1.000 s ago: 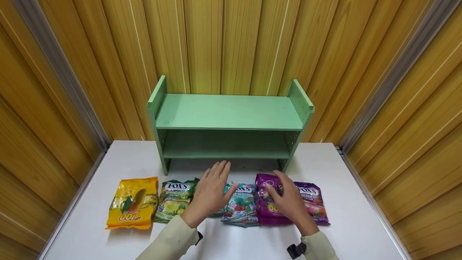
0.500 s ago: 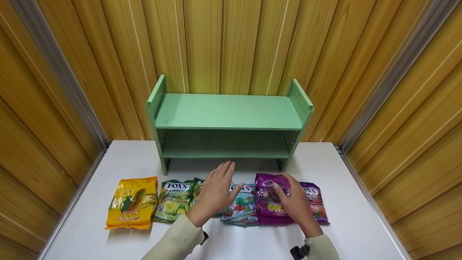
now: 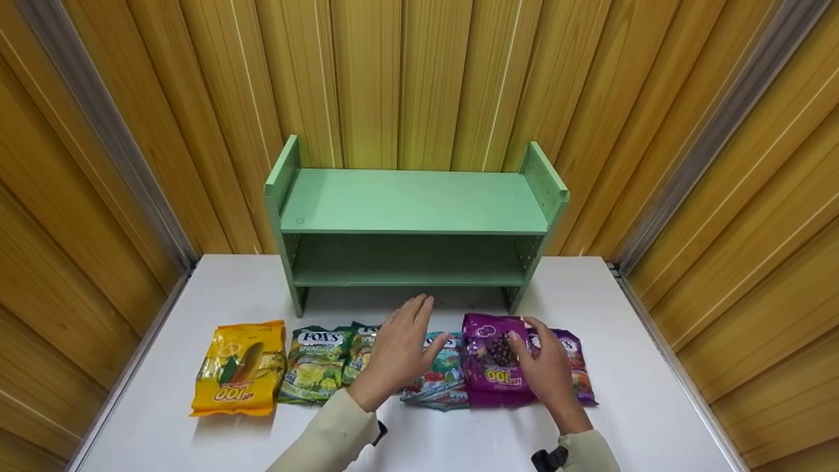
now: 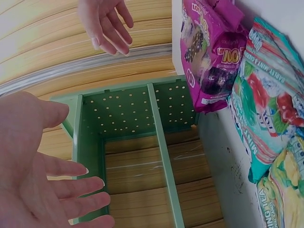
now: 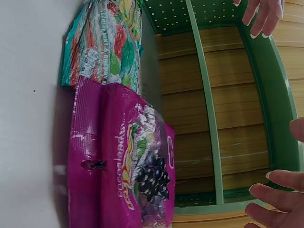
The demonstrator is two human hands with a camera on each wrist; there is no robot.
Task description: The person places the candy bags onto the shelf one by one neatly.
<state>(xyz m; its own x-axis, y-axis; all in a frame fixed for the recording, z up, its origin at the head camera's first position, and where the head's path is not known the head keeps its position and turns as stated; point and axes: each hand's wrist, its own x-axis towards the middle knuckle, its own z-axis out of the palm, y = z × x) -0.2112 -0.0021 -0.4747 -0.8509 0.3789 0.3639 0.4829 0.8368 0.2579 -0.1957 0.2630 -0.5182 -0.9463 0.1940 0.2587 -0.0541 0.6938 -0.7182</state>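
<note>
My left hand (image 3: 398,351) hovers over the row of candy bags with its fingers straight and the thumb spread, partly covering a green bag (image 3: 362,347) and a teal FOX'S bag (image 3: 440,380). It holds nothing; the left wrist view shows its bare palm (image 4: 28,175). My right hand (image 3: 549,370) is above the right side of a purple candy bag (image 3: 491,357) with grapes on it, fingers loosely bent. In the right wrist view those fingers (image 5: 280,199) are apart from the bag. Behind the right hand, a darker purple FOX'S bag (image 3: 573,354) is partly hidden.
A green two-tier shelf (image 3: 419,200) stands at the back of the white table (image 3: 229,288), behind the bags. A yellow candy bag (image 3: 239,370) lies at the left end, beside a green FOX'S bag (image 3: 318,364). Wood-patterned walls (image 3: 419,78) enclose three sides.
Both hands have drifted to the right above the bags, uncovering more of the green bag in the middle and of the purple grape bag. The bags themselves have not moved.
</note>
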